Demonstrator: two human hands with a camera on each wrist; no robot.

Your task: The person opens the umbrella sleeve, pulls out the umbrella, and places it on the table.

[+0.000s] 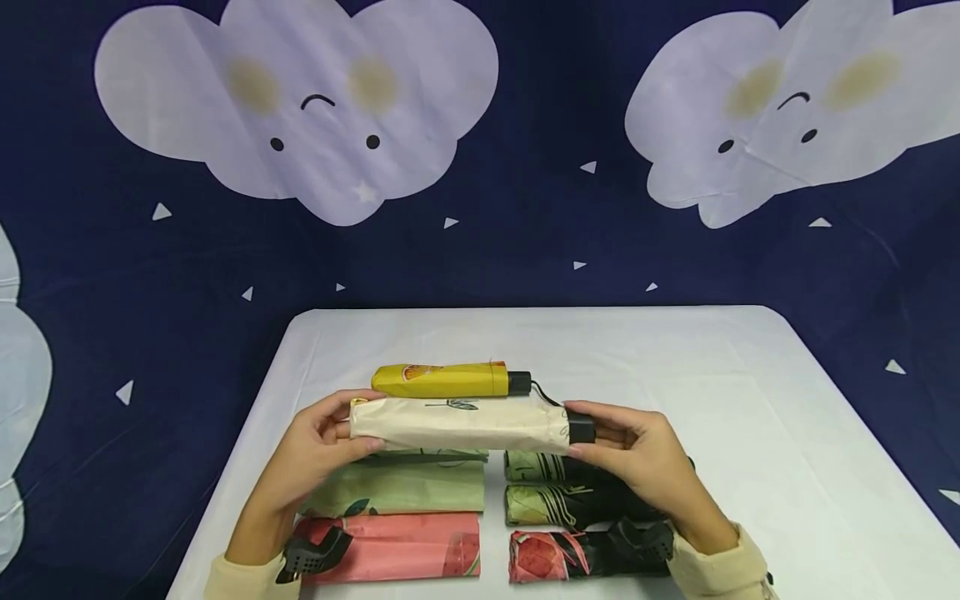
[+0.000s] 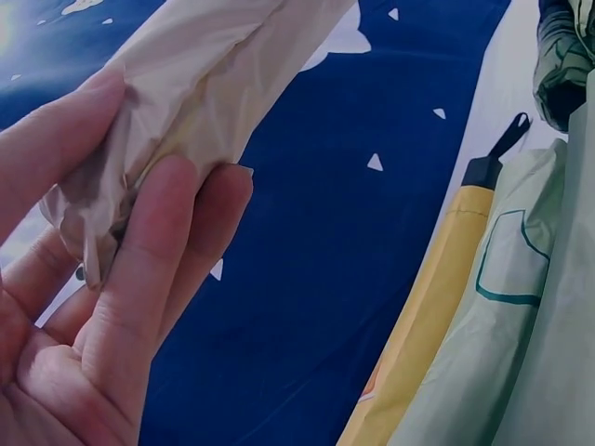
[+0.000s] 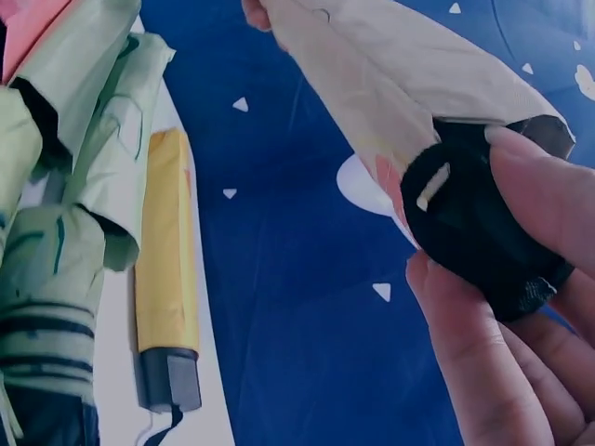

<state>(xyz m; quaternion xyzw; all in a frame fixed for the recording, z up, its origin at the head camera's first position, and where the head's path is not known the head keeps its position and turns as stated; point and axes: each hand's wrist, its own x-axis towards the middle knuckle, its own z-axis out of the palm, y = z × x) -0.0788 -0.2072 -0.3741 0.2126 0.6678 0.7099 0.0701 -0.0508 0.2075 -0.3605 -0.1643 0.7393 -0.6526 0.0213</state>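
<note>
A cream folding umbrella (image 1: 457,423) in a cloth sleeve with a small leaf print is held level above the table. My left hand (image 1: 303,446) pinches its closed cloth end, thumb on one side and fingers on the other, as the left wrist view shows. At the opposite end my right hand (image 1: 652,458) grips the black handle (image 3: 483,228), which sticks out of the sleeve. Just behind it on the table lies a yellow folding umbrella (image 1: 442,380) with a black handle and wrist cord.
Nearer the front lie light green sleeves (image 1: 420,487) and a pink sleeve (image 1: 420,546) on the left. To their right are green-and-black folded umbrellas (image 1: 540,505) and a red-and-black one (image 1: 536,557). The white table (image 1: 750,367) ends at a dark blue cloud-print cloth (image 1: 525,167).
</note>
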